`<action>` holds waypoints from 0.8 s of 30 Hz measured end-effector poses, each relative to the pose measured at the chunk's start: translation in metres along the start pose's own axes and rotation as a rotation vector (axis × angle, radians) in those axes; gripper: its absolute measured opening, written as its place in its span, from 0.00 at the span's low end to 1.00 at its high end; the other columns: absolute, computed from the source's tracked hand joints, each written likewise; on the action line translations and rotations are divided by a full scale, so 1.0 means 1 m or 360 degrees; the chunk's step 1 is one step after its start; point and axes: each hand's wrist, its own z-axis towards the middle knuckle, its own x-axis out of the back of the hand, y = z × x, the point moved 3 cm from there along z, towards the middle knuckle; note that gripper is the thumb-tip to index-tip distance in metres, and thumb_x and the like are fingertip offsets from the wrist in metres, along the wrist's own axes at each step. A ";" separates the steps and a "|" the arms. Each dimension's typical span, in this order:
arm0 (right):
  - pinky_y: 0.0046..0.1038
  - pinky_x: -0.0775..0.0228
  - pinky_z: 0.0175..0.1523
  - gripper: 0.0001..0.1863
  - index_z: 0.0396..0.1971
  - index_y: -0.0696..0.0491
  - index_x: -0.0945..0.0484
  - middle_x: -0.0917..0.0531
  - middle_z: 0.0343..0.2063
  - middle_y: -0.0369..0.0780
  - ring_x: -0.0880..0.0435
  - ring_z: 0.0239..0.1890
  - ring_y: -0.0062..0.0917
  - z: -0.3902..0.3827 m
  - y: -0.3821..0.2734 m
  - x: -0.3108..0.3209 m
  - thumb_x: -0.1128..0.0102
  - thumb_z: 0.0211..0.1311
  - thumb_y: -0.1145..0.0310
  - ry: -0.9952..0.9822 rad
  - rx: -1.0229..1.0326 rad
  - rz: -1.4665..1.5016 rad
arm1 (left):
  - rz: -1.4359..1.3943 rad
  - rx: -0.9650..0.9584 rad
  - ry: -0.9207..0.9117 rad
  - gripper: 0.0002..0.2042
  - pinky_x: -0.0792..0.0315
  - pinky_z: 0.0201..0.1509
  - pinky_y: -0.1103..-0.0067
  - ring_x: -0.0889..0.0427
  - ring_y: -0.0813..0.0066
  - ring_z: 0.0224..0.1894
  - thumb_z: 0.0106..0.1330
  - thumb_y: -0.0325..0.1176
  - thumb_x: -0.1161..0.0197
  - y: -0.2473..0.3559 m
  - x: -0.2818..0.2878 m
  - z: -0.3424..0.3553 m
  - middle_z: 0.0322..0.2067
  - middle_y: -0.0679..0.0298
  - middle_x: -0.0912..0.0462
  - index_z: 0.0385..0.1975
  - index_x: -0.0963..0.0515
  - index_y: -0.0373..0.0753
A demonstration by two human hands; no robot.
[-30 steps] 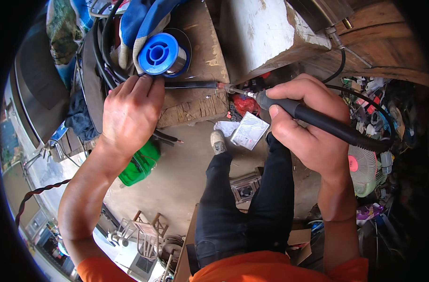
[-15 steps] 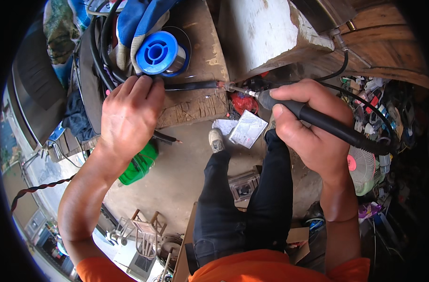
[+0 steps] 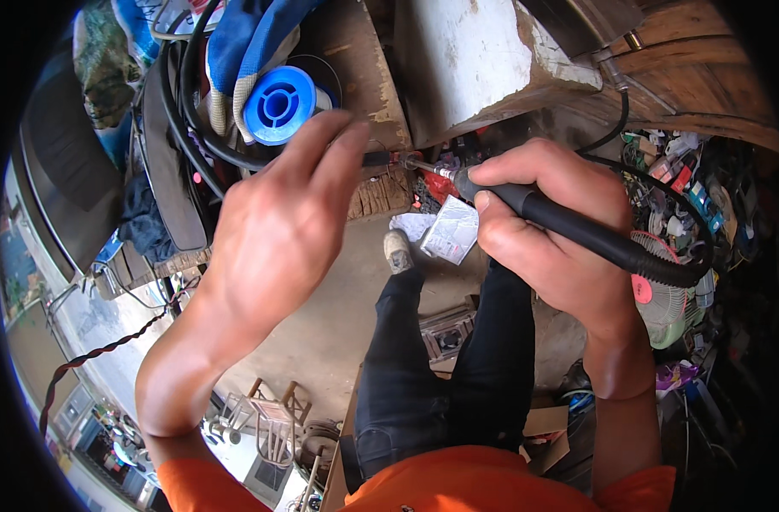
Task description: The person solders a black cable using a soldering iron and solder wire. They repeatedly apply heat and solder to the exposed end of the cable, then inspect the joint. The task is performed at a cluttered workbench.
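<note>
My right hand point(image 3: 564, 230) grips a soldering iron point(image 3: 509, 198) by its dark handle. The iron's metal tip meets the bared end of a thick black cable point(image 3: 377, 159) at the edge of a wooden bench point(image 3: 381, 194). Over the middle of that cable is my left hand point(image 3: 278, 222), its fingers bent and smeared by motion, covering part of the cable. What those fingers hold, if anything, does not show. Just behind them a blue spool of solder wire point(image 3: 278, 104) lies on the bench, with a thin loop of wire beside it.
Blue-and-white work gloves point(image 3: 251, 60) and looped black cables point(image 3: 183, 111) lie left of the spool. A peeling white block point(image 3: 466, 68) stands at the back. Mixed clutter and a fan point(image 3: 661, 299) fill the right side. A wooden chair point(image 3: 274, 414) stands lower left.
My left hand has lifted off the cable and moved right and nearer the iron's tip. My right hand has shifted slightly left, still holding the soldering iron at the cable end.
</note>
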 end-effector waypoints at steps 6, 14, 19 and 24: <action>0.24 0.27 0.34 0.10 0.35 0.59 0.17 0.16 0.25 0.39 0.17 0.26 0.20 0.000 0.004 -0.001 0.33 0.51 0.83 0.0019 0.0075 0.0034 | 0.0054 0.0151 -0.0095 0.04 0.21 0.36 0.65 0.16 0.50 0.32 0.63 0.23 0.35 -0.011 -0.014 0.010 0.32 0.54 0.18 0.36 0.20 0.36; 0.23 0.29 0.34 0.11 0.36 0.59 0.17 0.17 0.25 0.38 0.19 0.27 0.20 -0.001 0.005 -0.001 0.34 0.51 0.83 0.0009 0.0068 0.0054 | -0.0017 0.0120 0.0338 0.07 0.22 0.29 0.66 0.18 0.55 0.26 0.62 0.22 0.34 -0.011 -0.031 -0.007 0.27 0.59 0.23 0.36 0.23 0.39; 0.23 0.30 0.35 0.10 0.36 0.60 0.17 0.18 0.25 0.38 0.20 0.27 0.21 0.000 0.001 0.003 0.34 0.51 0.83 0.0026 0.0127 -0.0056 | -0.0098 0.0156 0.0427 0.09 0.24 0.27 0.67 0.18 0.53 0.26 0.65 0.22 0.35 -0.013 -0.043 -0.007 0.29 0.57 0.20 0.42 0.25 0.38; 0.23 0.30 0.34 0.10 0.35 0.60 0.17 0.19 0.25 0.38 0.20 0.27 0.21 0.005 -0.010 0.000 0.34 0.51 0.82 0.0006 0.0076 -0.0078 | -0.0102 0.0273 0.0421 0.09 0.23 0.28 0.68 0.18 0.48 0.24 0.70 0.22 0.38 -0.014 -0.044 -0.008 0.24 0.51 0.19 0.46 0.28 0.36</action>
